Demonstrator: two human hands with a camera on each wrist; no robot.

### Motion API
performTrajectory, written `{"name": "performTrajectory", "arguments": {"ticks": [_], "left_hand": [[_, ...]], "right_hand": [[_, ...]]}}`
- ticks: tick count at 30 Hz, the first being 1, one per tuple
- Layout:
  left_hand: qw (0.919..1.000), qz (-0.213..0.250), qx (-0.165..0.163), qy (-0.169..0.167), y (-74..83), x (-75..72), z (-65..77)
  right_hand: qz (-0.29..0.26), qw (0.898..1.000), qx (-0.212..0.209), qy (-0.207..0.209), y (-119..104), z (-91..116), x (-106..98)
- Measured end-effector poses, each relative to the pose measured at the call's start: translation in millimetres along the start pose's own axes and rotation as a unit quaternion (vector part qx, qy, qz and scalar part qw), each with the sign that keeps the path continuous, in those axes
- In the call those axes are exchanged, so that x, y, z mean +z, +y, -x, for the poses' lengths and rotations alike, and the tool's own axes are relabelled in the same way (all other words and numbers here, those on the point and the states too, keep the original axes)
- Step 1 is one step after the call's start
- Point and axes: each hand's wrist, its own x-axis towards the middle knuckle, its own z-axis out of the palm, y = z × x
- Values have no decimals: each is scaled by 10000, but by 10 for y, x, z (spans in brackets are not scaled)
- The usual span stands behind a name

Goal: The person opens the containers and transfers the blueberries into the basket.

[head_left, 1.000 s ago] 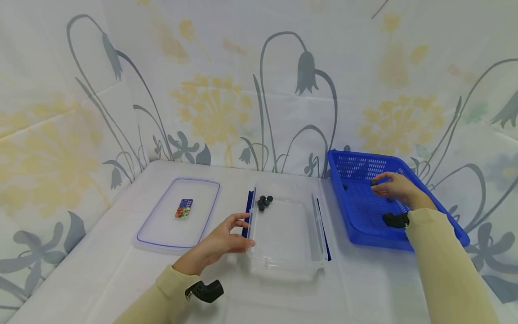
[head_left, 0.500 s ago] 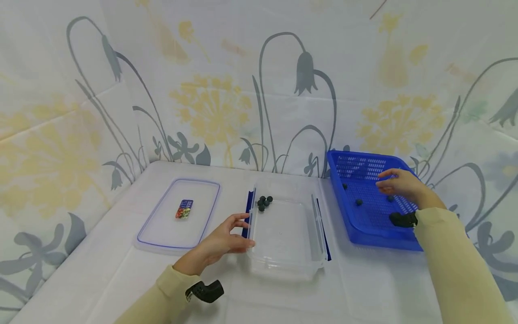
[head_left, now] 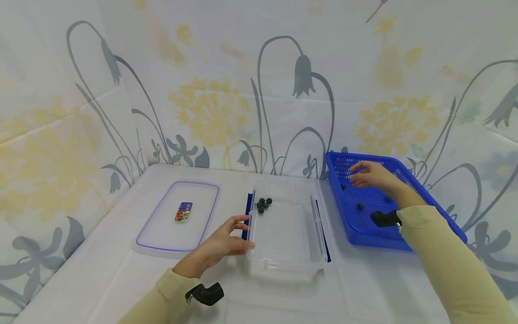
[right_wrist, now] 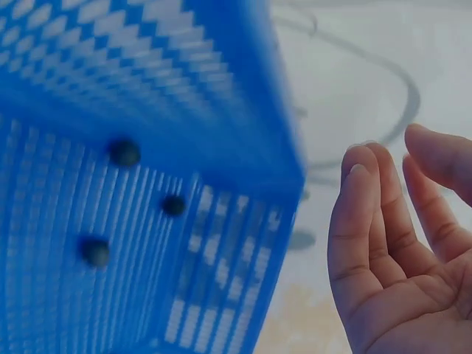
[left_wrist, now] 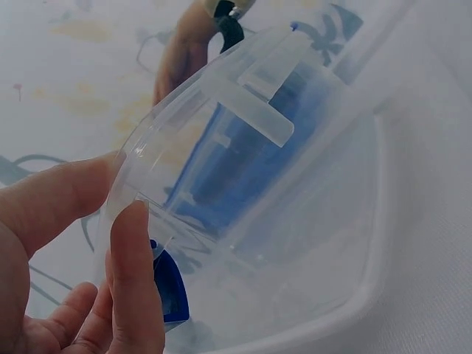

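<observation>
My left hand [head_left: 220, 245] pinches the left rim of a clear plastic container [head_left: 285, 231] with blue side latches. In the left wrist view, the thumb and a finger lie on either side of its wall. Several blueberries [head_left: 263, 204] sit clustered in the container's far left corner. Over the blue plastic basket [head_left: 352, 231] at the right hovers my right hand [head_left: 374, 176], fingers loosely bent with nothing between them. Three blueberries [right_wrist: 95, 251] lie apart on the basket's slatted floor in the right wrist view.
A clear lid [head_left: 166, 231] with a blue seal and a coloured label lies flat at the left of the table. White cloth [head_left: 97, 270] covers the table, and a flower-print curtain [head_left: 226, 67] hangs right behind it.
My right hand held a blueberry a second ago; it has let it drop onto the basket floor, then moved left over the basket. The left hand keeps its place on the container.
</observation>
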Motion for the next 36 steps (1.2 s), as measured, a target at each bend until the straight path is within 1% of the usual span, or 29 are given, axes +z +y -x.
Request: {"name": "performTrajectory", "arguments": {"ticks": [7, 12, 18, 25, 31, 36], "left_hand": [[10000, -49, 22, -2, 21, 10, 8], [10000, -63, 10, -10, 41, 33, -8], [10000, -67, 11, -31, 27, 23, -30], [9999, -70, 43, -128, 27, 21, -53], [10000, -69, -12, 30, 8, 6, -41], [10000, -24, -27, 24, -7, -1, -2]], "right_hand": [[76, 9997, -173, -137, -194, -117, 272], [-25, 9991, -334, -264, -312, -161, 445], [-298, 9966, -525, -568, -427, -250, 663], [-259, 9964, -440, -677, -525, -346, 876], [-393, 9946, -455, -843, -607, -442, 1069], [-450, 9934, -461, -944, -647, -485, 1211]]}}
